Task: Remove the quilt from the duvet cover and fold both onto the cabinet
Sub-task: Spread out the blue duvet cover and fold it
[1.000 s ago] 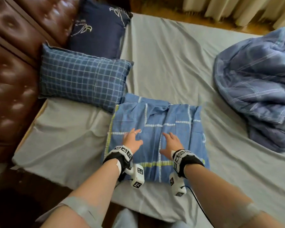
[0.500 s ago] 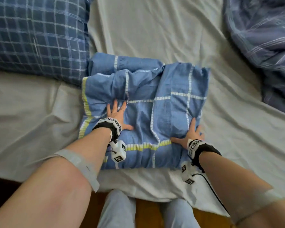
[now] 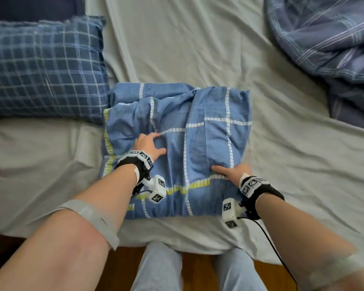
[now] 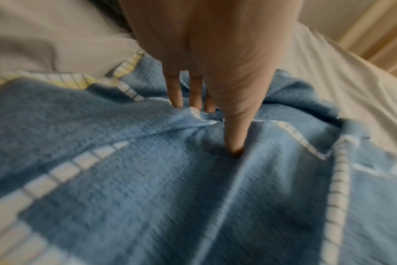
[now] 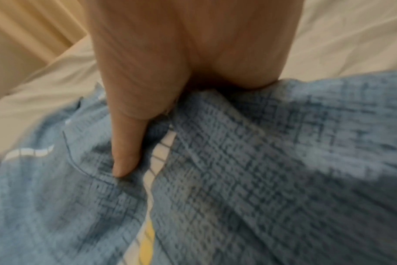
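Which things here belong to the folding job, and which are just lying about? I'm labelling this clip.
Job:
folded blue cover, under both hands
left hand
right hand
bundled striped quilt, apart at the bed's far right

Lying about:
checked pillow
grey bedsheet

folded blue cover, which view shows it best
The head view: the whole folded blue cover lies on the bed sheet, both hands on it. The wrist views show only blurred close-ups of its fabric under the fingers.

My head cam looks steeply down over both forearms; each wrist cam sits close behind its fingers, all sharing the duvet cover (image 3: 177,131).
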### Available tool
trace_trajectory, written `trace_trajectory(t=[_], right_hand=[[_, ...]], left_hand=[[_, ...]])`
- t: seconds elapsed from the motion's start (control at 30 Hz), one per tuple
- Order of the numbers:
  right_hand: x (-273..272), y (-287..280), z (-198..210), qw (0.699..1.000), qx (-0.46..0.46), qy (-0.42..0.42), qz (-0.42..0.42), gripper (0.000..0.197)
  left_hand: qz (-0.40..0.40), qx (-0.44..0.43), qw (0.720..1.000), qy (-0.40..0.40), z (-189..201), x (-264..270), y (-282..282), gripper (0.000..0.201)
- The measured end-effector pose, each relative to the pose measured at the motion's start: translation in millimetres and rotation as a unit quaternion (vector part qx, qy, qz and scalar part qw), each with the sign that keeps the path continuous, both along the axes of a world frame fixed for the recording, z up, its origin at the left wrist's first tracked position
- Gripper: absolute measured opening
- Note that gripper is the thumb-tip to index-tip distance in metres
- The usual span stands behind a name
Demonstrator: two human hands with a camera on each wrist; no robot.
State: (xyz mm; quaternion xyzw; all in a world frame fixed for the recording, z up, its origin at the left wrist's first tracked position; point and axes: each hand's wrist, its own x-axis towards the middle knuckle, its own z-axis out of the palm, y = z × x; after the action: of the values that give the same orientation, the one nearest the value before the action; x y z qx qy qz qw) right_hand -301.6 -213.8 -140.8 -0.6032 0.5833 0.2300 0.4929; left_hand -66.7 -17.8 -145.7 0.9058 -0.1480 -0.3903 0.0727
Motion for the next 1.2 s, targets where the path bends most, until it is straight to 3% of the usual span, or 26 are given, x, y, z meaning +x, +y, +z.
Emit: trace_trajectory(t=[0.1,0.3,0.37,0.57,0.67,0.77,0.9,1.03,1.1,1.2], right_hand=[[10,10,28,0.999,0.016,0.01,0.026,0.055],[27,56,76,0.983,-0.142,0.011,0.12,0.057],[32,77,96,0.976,-0.165,-0.008,0.141,0.052],[74,151,121,0.936,-0.22,-0.009,0.275,0.062],[101,202,120,0.915,-0.23,0.0,0.332,0.077],[132,268,113,0.905,-0.191,-0.009,0.379,0.094],[171,346,102,0.89,-0.114,0.012,0.441,0.093],[177,367,98,0.905,-0.122,0.054,0.403,0.109],[169,362,96,0.921,-0.107,-0.012,0.376,0.113],[151,349,100,0.958,-0.058,-0.123,0.254,0.092]], left_hand=[[0.037,-0.056,0.996,0.053,20,-35,4,0.066],[0.141,-0.125,0.963,0.194,63,-99,28,0.042],[0.17,-0.138,0.953,0.208,77,-102,39,0.05],[0.295,-0.181,0.899,0.269,107,-81,74,0.058],[0.337,-0.201,0.881,0.264,116,-57,114,0.069],[0.37,-0.218,0.863,0.266,131,-24,168,0.05],[0.367,-0.209,0.873,0.244,140,24,246,0.041],[0.37,-0.18,0.875,0.257,126,44,295,0.043],[0.358,-0.162,0.882,0.262,116,37,301,0.051],[0.307,-0.153,0.9,0.268,108,19,285,0.061]])
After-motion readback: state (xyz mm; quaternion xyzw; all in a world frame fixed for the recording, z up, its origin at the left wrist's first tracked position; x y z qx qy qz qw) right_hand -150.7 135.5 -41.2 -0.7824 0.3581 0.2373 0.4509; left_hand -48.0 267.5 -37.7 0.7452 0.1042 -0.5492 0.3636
